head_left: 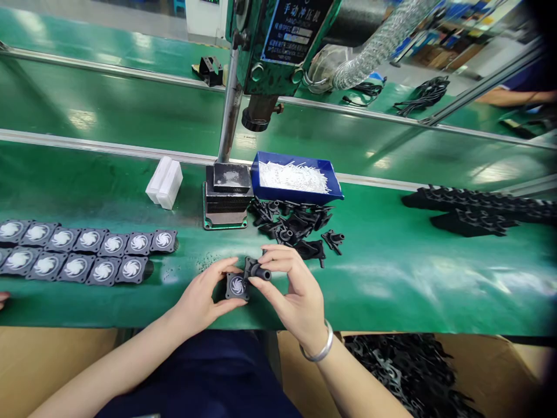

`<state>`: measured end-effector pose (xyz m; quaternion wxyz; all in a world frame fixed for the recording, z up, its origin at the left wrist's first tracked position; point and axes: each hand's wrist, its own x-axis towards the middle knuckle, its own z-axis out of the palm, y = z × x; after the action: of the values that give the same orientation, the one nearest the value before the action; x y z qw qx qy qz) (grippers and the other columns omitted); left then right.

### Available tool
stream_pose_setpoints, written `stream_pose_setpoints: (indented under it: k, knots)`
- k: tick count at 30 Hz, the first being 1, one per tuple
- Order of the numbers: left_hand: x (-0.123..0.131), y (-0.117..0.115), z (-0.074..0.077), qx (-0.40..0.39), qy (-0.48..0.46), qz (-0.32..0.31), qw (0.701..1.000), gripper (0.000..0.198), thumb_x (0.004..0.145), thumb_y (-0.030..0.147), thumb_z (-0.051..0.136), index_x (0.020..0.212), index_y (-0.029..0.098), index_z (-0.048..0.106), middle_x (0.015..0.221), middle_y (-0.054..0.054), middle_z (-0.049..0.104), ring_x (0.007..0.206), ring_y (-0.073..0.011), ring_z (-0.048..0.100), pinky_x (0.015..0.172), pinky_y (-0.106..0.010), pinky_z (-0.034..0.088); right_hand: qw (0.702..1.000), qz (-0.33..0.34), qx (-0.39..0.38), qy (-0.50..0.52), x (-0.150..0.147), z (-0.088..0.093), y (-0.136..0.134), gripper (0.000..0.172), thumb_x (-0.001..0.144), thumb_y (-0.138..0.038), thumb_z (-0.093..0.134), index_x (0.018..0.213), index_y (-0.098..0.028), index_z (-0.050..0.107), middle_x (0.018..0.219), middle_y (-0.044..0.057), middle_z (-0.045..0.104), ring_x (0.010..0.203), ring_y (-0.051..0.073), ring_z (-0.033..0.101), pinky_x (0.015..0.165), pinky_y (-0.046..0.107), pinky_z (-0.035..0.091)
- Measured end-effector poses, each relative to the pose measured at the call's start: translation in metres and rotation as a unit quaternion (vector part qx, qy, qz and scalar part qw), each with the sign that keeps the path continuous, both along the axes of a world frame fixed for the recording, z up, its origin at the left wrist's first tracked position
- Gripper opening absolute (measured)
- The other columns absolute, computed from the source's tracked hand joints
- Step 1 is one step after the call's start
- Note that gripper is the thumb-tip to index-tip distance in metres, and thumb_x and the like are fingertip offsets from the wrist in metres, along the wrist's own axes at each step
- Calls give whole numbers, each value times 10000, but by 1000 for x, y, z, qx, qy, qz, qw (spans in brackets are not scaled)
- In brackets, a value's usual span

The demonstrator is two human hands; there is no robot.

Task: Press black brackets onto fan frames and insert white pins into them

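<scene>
My left hand pinches a small square black cooling fan by its edges, its pale blades facing up. Right beside it, my right hand grips a black plastic bracket with a round hollow stub. The two parts meet or overlap at the fan's upper right corner; whether they are joined I cannot tell. Behind my right hand lies a loose pile of similar black brackets, with one single bracket apart on its right.
A green hand press stands over a black block. Around it are a blue bin of thin white strips, white blocks, two rows of fans, and stacked black parts. Below right, a carton holds black parts.
</scene>
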<state>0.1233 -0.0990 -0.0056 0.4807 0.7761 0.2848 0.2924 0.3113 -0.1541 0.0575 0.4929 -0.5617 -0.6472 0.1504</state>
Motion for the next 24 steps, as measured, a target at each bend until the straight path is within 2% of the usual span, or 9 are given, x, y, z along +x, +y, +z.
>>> stream_pose_setpoints:
  k: [6, 16, 20, 24]
  knots:
    - [-1, 2, 1, 0, -4, -14, 1000, 629, 871, 266, 687, 1407, 295, 360, 1222, -75, 619, 1112, -215, 642, 973, -366, 548, 996, 83, -9, -39, -7, -4, -1, 175, 888, -197, 698, 1004, -211, 567, 969, 48, 652, 1087, 229, 587, 940, 445, 508]
    - [-1, 1, -1, 0, 0, -15, 1000, 676, 844, 210, 696, 1416, 291, 346, 1240, -73, 610, 1124, -214, 631, 980, -368, 542, 995, 89, -24, -47, -10, -14, -2, 145, 935, -263, 647, 1025, -206, 548, 988, 60, 635, 1113, 237, 569, 948, 449, 502]
    - [-2, 4, 4, 16, 17, -23, 999, 646, 838, 194, 696, 1393, 293, 379, 1310, -67, 582, 1178, -217, 599, 1013, -377, 522, 994, 92, -38, -36, -12, -20, -3, 161, 928, -270, 656, 1016, -214, 534, 994, 65, 619, 1089, 243, 565, 934, 457, 503]
    - [-2, 6, 8, 36, 40, -37, 998, 637, 821, 146, 693, 1372, 290, 407, 1335, -46, 578, 1185, -203, 593, 1041, -373, 501, 996, 77, -13, -35, -17, -27, -4, 166, 927, -242, 649, 1030, -227, 520, 1005, 66, 610, 1066, 250, 568, 924, 464, 504]
